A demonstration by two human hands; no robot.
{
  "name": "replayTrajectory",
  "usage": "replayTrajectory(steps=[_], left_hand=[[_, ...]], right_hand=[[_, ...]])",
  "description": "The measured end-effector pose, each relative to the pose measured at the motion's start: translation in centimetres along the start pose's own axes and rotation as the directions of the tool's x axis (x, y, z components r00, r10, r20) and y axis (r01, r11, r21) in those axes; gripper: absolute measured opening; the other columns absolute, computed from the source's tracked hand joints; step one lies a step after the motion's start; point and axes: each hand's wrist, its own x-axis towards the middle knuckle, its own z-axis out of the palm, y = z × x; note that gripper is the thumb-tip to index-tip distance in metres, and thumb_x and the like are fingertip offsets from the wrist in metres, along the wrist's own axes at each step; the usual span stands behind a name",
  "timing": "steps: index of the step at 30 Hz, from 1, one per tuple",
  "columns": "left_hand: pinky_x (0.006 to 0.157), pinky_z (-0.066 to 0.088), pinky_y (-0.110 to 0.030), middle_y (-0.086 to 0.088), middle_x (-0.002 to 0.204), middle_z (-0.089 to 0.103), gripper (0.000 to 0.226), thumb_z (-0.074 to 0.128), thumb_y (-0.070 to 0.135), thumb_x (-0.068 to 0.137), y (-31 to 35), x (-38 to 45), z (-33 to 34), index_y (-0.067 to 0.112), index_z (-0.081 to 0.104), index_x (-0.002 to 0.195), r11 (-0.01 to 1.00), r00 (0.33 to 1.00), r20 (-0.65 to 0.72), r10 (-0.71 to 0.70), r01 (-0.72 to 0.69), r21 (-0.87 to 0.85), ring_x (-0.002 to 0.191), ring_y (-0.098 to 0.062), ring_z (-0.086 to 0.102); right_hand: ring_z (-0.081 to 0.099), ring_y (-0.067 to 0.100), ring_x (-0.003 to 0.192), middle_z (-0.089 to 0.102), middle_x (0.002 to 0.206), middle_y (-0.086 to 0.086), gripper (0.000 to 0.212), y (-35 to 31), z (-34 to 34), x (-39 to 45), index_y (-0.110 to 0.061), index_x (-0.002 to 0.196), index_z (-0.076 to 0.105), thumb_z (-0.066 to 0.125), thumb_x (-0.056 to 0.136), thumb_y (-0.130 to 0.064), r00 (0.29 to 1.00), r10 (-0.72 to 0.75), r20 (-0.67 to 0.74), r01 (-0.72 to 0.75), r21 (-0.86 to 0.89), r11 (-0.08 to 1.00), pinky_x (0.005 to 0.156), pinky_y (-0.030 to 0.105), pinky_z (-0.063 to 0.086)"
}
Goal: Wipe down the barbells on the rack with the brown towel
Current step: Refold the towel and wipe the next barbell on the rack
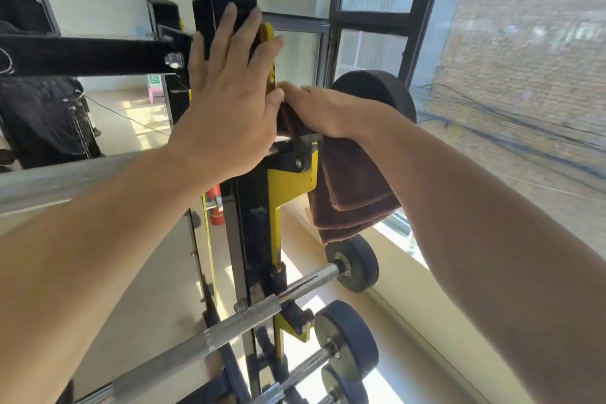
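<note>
Up top, left hand (229,102) lies flat-fingered on the rack (249,207) (right hand (323,111) grips brown towel (351,187))

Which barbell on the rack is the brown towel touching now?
The topmost barbell: the right hand presses the brown towel beside its black end weight. The lower barbells hang bare.

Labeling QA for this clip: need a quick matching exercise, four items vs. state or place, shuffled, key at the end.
Items:
1. left hand
2. right hand
3. brown towel
4. fire extinguisher

States:
A. red, on the floor behind the rack
B. flat with straight fingers against the black upright
C. hangs folded beside the yellow bracket
D. grips the cloth at the top barbell

Pairs: 1-B, 2-D, 3-C, 4-A
</note>
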Motion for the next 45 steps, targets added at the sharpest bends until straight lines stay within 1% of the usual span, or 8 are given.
replayTrajectory(steps=[6,15,24,28,33,36,39,45], left_hand=[[0.123,-0.004,-0.053,-0.007,0.167,0.008,0.058,0.042,0.027,0.103,-0.3,-0.1,0.3,0.018,0.021,0.157,1.000,0.999,0.045,0.018,-0.018,0.001,0.154,-0.027,-0.009],[0.124,0.000,-0.050,-0.006,0.163,0.023,0.053,0.043,0.023,0.104,-0.2,-0.2,0.0,0.012,0.028,0.154,0.992,1.000,-0.011,0.021,-0.023,-0.126,0.154,-0.025,0.000],[0.091,0.050,-0.044,-0.009,0.107,0.069,0.019,0.056,0.006,0.096,2.8,-8.1,-0.2,0.001,0.066,0.111,0.807,0.970,-0.244,0.019,-0.159,-0.568,0.104,-0.027,0.064],[0.077,0.057,-0.041,0.005,0.080,0.072,0.026,0.059,0.040,0.095,4.8,-15.1,0.3,0.016,0.070,0.096,0.513,0.904,0.366,-0.223,0.428,-0.744,0.079,-0.012,0.070],[0.099,0.053,-0.048,-0.001,0.108,0.075,0.088,0.044,0.086,0.066,6.2,-17.4,1.6,0.019,0.067,0.119,0.048,0.293,0.956,-0.004,0.955,-0.292,0.101,-0.023,0.072],[0.106,0.046,-0.050,0.005,0.112,0.074,0.093,0.052,0.096,0.052,6.9,-19.1,2.3,0.032,0.066,0.118,-0.050,0.274,0.961,-0.047,0.960,-0.276,0.108,-0.023,0.068],[0.101,0.051,-0.045,0.015,0.098,0.074,0.041,0.065,0.072,0.075,6.7,-21.3,2.9,0.044,0.065,0.105,-0.109,0.325,0.935,-0.140,0.934,-0.341,0.100,-0.015,0.069],[0.100,0.053,-0.041,0.020,0.090,0.074,0.012,0.065,0.029,0.094,5.3,-23.5,3.4,0.040,0.063,0.097,-0.290,0.323,0.935,-0.149,0.889,-0.353,0.100,-0.015,0.069]], right_hand=[[0.048,0.023,0.062,0.046,0.066,0.002,0.033,1.0,2.5,-0.5,-0.015,0.082,0.049,0.027,0.103,-0.028,0.917,-0.114,-0.382,0.031,-0.216,0.976,0.058,0.039,0.039],[0.036,0.007,0.035,0.030,0.035,-0.013,0.062,0.6,6.2,-1.8,-0.028,0.046,0.028,0.033,0.108,-0.030,0.483,0.345,-0.805,0.271,0.512,0.815,0.045,0.015,0.028],[0.062,0.013,0.056,0.062,0.060,-0.006,0.046,0.4,9.0,-6.3,-0.022,0.064,0.061,0.047,0.104,-0.041,0.307,0.904,-0.297,0.471,0.873,0.127,0.061,0.026,0.051],[0.071,0.028,0.067,0.072,0.069,0.007,0.032,0.9,15.2,-12.5,-0.007,0.086,0.064,0.055,0.096,-0.036,0.350,0.931,0.101,0.469,0.841,-0.268,0.067,0.030,0.060],[0.063,0.013,0.045,0.064,0.051,0.001,0.046,-4.5,19.1,-19.1,-0.015,0.072,0.065,0.051,0.100,-0.049,0.417,0.903,0.101,0.285,0.929,-0.235,0.057,0.020,0.049],[0.073,0.013,0.080,0.076,0.078,-0.005,0.051,-6.0,21.4,-20.9,-0.024,0.073,0.079,0.057,0.085,-0.069,0.560,0.828,-0.037,0.098,0.995,-0.022,0.089,0.038,0.052],[0.065,-0.009,0.095,0.074,0.085,-0.026,0.045,-5.8,23.6,-22.4,-0.048,0.075,0.079,0.049,0.104,-0.033,0.696,0.697,-0.173,0.006,0.972,0.236,0.091,0.010,0.045],[0.065,0.006,0.111,0.073,0.109,-0.017,0.018,-6.6,25.0,-23.0,-0.019,0.111,0.072,0.068,0.093,-0.021,0.381,0.878,-0.291,0.023,0.952,0.306,0.077,0.012,0.052]])
